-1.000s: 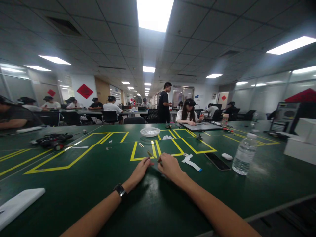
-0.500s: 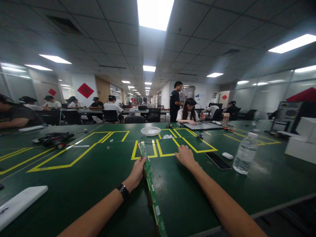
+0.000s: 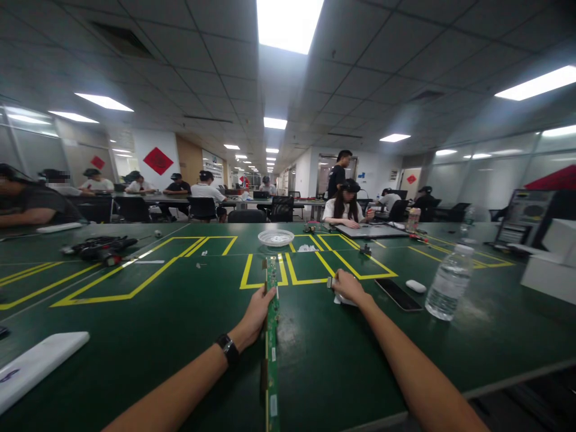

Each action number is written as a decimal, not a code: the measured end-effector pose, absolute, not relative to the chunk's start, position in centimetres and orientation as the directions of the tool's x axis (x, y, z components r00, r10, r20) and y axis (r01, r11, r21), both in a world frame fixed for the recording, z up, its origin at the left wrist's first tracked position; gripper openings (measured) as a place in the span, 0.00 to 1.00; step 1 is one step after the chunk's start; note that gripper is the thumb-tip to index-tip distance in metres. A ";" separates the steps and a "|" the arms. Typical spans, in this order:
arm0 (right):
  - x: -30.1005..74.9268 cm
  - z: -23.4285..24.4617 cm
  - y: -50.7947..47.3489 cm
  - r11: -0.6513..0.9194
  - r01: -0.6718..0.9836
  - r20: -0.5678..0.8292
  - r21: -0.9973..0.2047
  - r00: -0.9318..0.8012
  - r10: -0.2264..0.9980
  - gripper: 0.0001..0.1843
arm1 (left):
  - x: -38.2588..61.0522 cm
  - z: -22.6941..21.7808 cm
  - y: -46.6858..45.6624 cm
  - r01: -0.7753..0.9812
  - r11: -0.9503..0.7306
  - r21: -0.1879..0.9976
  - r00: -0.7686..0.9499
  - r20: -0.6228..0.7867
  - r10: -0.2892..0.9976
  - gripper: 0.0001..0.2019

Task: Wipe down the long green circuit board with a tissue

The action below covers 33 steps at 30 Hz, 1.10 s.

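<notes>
Two bare hands worked over a green table point(image 3: 189, 324), each closed on a part of its own. The left hand point(image 3: 256, 312) gripped a long circuit board point(image 3: 272, 336) between thumb and fingers, its length running back toward the person. To its right, beside a dark phone point(image 3: 397, 294), the right hand point(image 3: 351, 287) pinched a white ribbon cable point(image 3: 341, 300), mostly hidden beneath it. Both parts were in hand, but board and cable lay well apart, with no join visible; what else was left could not be told. Half a second earlier, the board had slanted; at this moment it pointed nearly straight ahead, and the cable's end showed at the right fingertips.
</notes>
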State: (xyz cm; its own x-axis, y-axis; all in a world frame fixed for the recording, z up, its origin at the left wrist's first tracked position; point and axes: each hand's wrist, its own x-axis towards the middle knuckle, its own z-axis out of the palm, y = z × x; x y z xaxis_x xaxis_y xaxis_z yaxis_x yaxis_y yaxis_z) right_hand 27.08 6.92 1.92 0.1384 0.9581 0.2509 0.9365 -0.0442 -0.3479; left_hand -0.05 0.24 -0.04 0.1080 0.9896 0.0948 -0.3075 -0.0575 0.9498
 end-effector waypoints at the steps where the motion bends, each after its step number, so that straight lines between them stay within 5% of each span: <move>1: 26.8 2.0 7.0 -0.013 0.928 0.247 -0.372 0.112 0.962 0.10 | -0.1 -0.1 0.2 -0.304 -0.061 0.951 0.117 0.101 0.988 0.17; 6: 23.2 2.8 6.3 0.270 0.666 0.186 -0.695 -0.196 0.963 0.13 | 0.1 0.2 0.1 -0.312 -0.073 0.947 0.134 0.119 0.984 0.19; 10: 20.1 2.9 4.8 0.274 0.417 0.119 -0.867 -0.361 0.925 0.12 | 0.3 0.5 -0.1 -0.323 -0.062 0.944 0.166 0.121 0.979 0.18; 22: 18.4 1.8 3.8 0.196 0.231 0.079 -0.953 -0.435 0.897 0.22 | 0.4 -0.1 0.0 -0.314 -0.065 0.947 0.175 0.125 0.977 0.20; 33: 18.3 1.3 4.0 0.142 0.219 0.034 -0.965 -0.434 0.900 0.17 | 0.6 0.4 -0.5 -0.313 -0.038 0.949 0.224 0.112 0.968 0.20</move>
